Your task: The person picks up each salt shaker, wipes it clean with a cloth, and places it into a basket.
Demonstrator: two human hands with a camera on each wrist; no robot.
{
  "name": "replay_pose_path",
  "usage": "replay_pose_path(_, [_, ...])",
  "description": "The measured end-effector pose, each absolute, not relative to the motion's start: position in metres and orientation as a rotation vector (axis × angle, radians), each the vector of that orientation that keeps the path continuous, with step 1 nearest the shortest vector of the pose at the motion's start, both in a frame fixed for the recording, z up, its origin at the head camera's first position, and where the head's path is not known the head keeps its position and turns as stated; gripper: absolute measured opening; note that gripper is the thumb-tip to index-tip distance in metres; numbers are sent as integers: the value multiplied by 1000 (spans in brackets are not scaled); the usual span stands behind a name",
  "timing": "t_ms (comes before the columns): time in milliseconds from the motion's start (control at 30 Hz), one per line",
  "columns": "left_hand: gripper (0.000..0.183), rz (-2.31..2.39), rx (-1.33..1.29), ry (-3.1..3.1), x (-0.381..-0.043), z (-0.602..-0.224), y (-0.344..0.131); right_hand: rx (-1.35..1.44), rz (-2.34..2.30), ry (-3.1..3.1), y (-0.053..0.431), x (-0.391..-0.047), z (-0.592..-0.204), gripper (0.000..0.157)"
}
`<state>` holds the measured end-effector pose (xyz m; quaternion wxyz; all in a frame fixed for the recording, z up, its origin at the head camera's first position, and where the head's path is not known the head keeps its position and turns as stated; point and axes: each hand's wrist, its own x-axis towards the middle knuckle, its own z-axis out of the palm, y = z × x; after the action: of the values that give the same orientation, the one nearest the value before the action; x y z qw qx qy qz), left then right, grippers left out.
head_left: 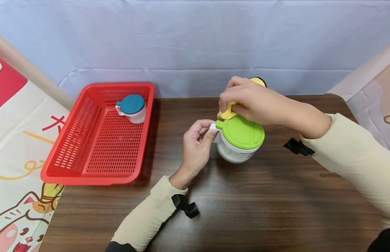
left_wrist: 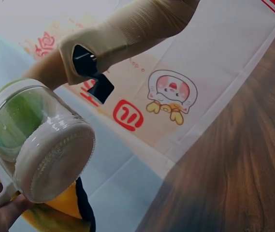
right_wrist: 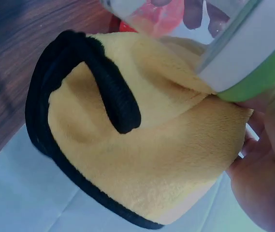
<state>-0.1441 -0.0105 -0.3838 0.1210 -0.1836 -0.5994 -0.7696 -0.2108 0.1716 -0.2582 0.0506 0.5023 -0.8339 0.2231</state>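
A clear seasoning jar point(head_left: 235, 154) with a green lid point(head_left: 243, 132) and a white collar is held up over the table, its whitish base showing in the left wrist view. My left hand point(head_left: 197, 143) grips the white handle point(head_left: 214, 130) between thumb and fingers. On the far side of the lid, my right hand point(head_left: 245, 98) pinches a yellow cloth point(head_left: 227, 113) against the jar's rim. In the right wrist view the fluffy cloth point(right_wrist: 142, 154) hangs folded, with black edging, beside the jar's collar.
At the left of the brown wooden table point(head_left: 261, 210) stands a red plastic basket point(head_left: 139, 154). Inside it, near its back right corner, is a similar jar with a blue lid point(head_left: 132, 104). A pale cloth backdrop point(head_left: 195, 42) rises behind the table's far edge.
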Motion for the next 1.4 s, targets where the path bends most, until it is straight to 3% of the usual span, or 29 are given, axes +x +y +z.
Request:
replay_pose_path(567, [16, -2239, -523, -1740, -144, -384, -10, 1613, 471, -2471, 165, -217, -262, 39])
replay_pose_path(1133, [17, -2259, -486, -1703, -147, -385, -14, 768, 890, -2670, 264, -220, -252, 21])
replay_pose_path(1400, [16, -2250, -477, -1711, -148, -384, -16, 852, 1383, -2343, 292, -221, -254, 22])
